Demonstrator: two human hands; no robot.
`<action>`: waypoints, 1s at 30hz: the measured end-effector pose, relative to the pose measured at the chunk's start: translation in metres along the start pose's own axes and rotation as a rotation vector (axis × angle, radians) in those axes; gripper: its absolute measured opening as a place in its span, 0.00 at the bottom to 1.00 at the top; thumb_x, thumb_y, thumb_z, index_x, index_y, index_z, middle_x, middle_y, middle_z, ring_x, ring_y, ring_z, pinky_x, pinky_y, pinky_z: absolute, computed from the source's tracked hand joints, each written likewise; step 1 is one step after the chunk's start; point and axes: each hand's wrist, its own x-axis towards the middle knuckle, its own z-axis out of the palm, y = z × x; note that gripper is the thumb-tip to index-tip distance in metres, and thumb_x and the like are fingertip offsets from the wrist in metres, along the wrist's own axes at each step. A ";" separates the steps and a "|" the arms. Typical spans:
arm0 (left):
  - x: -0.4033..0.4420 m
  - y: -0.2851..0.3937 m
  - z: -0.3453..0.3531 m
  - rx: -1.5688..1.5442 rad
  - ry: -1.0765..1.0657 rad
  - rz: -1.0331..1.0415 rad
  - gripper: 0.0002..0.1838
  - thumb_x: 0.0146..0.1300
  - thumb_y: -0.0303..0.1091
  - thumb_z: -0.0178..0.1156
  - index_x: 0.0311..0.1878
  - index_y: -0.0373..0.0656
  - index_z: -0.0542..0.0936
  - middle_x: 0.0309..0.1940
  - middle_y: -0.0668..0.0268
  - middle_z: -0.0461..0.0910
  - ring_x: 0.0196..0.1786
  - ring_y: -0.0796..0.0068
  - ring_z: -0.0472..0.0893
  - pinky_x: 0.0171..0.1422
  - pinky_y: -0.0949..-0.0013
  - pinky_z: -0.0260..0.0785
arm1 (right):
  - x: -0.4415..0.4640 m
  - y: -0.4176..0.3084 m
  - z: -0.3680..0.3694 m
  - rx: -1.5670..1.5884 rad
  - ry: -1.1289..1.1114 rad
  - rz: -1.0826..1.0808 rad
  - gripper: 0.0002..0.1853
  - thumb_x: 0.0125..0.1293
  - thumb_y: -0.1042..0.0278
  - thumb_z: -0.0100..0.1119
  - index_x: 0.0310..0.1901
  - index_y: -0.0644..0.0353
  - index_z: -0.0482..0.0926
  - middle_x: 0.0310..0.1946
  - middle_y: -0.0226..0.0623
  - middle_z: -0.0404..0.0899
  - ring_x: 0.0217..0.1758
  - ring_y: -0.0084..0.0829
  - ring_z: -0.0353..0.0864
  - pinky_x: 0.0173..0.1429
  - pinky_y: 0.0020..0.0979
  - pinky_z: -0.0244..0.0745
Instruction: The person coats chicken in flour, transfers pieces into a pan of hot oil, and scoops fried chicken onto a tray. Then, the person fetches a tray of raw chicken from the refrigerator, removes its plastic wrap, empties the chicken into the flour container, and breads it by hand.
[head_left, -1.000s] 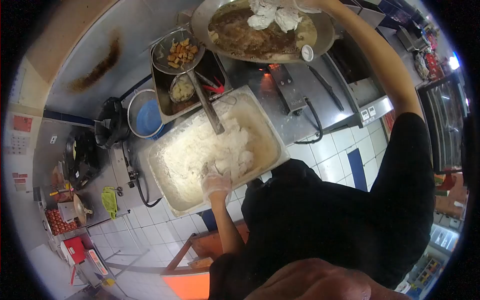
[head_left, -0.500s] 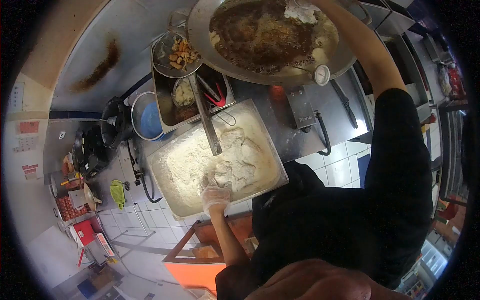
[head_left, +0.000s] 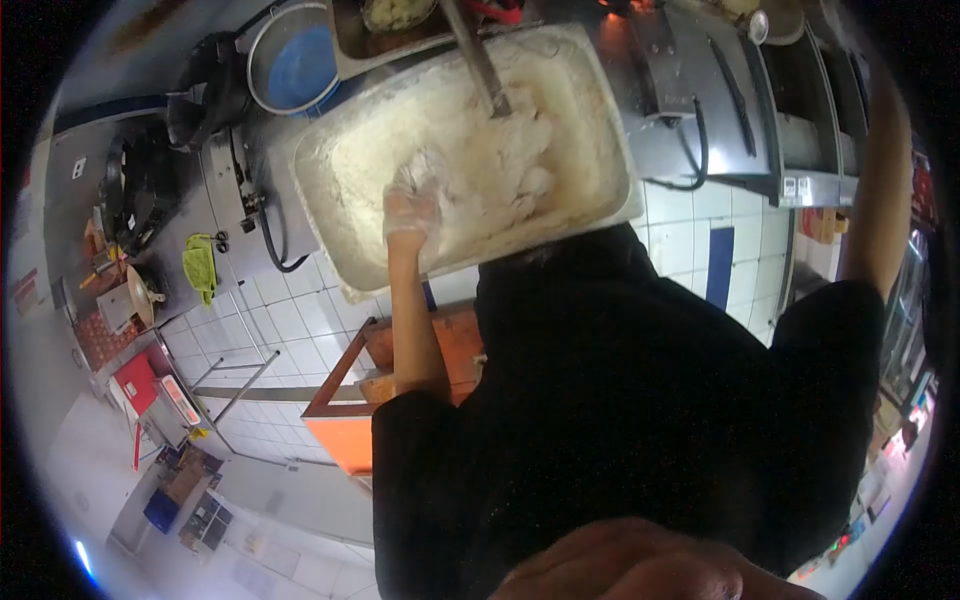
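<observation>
My left hand [head_left: 412, 208], in a clear glove dusted with white, is in the flour on the left side of a large metal tray [head_left: 350, 278]. Flour and blur hide its fingers. White-coated lumps [head_left: 525, 150] lie to its right in the tray, around the end of a metal handle [head_left: 478, 58]. My right forearm [head_left: 885, 190] reaches up along the right edge; the hand itself cannot be made out. At the top right, only the lower rim of the wok [head_left: 785, 35] shows, with a round dial thermometer [head_left: 758, 27].
A blue-lined strainer bowl [head_left: 297, 65] stands left of the tray's top corner. Above the tray is a metal pan holding a ladle of pale bits [head_left: 395, 10]. A burner box [head_left: 660, 75] with a hose and a long black tool [head_left: 733, 95] lie right. A green cloth [head_left: 200, 268] is left.
The view has shifted, so the tray sits higher and the wok is mostly out of frame. My right hand, earlier above the wok with white-coated pieces, has left view. My left hand remains in the flour.
</observation>
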 end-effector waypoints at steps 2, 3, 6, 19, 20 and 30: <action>0.003 -0.012 -0.013 -0.326 0.019 -0.147 0.20 0.72 0.37 0.63 0.58 0.30 0.81 0.50 0.49 0.88 0.50 0.55 0.86 0.55 0.57 0.77 | -0.037 -0.056 0.026 0.092 -0.059 0.031 0.19 0.73 0.66 0.57 0.61 0.67 0.80 0.55 0.52 0.84 0.60 0.44 0.83 0.65 0.42 0.77; 0.005 -0.020 -0.019 -0.458 0.017 -0.220 0.20 0.72 0.37 0.64 0.58 0.30 0.82 0.51 0.51 0.88 0.50 0.59 0.86 0.55 0.59 0.77 | -0.054 -0.078 0.047 0.149 -0.112 0.061 0.20 0.73 0.66 0.57 0.62 0.67 0.80 0.56 0.53 0.84 0.60 0.45 0.83 0.66 0.42 0.77; 0.009 -0.056 -0.027 -0.557 -0.081 -0.226 0.29 0.68 0.34 0.67 0.68 0.33 0.73 0.52 0.56 0.87 0.49 0.64 0.86 0.56 0.65 0.79 | -0.085 -0.117 0.135 0.243 -0.288 0.203 0.20 0.73 0.67 0.56 0.63 0.67 0.79 0.58 0.54 0.84 0.63 0.46 0.83 0.68 0.42 0.77; 0.001 -0.080 -0.055 0.284 -0.042 0.033 0.30 0.64 0.42 0.68 0.64 0.32 0.75 0.56 0.43 0.83 0.57 0.39 0.83 0.64 0.49 0.75 | -0.128 -0.077 0.369 -0.272 -0.330 0.436 0.35 0.72 0.49 0.55 0.71 0.69 0.68 0.57 0.62 0.83 0.63 0.57 0.82 0.68 0.47 0.76; 0.001 -0.076 -0.063 0.283 -0.101 0.103 0.31 0.64 0.43 0.67 0.66 0.35 0.75 0.59 0.42 0.82 0.59 0.39 0.82 0.65 0.49 0.74 | -0.134 -0.072 0.376 -0.241 -0.236 0.411 0.36 0.73 0.48 0.54 0.71 0.69 0.68 0.56 0.63 0.83 0.63 0.58 0.82 0.69 0.48 0.75; -0.009 -0.072 -0.101 0.483 -0.367 0.457 0.22 0.65 0.38 0.63 0.62 0.47 0.80 0.57 0.45 0.81 0.58 0.43 0.81 0.64 0.49 0.73 | -0.113 -0.103 0.317 -0.140 -0.583 0.454 0.27 0.73 0.52 0.57 0.66 0.61 0.77 0.55 0.55 0.85 0.59 0.55 0.84 0.64 0.48 0.76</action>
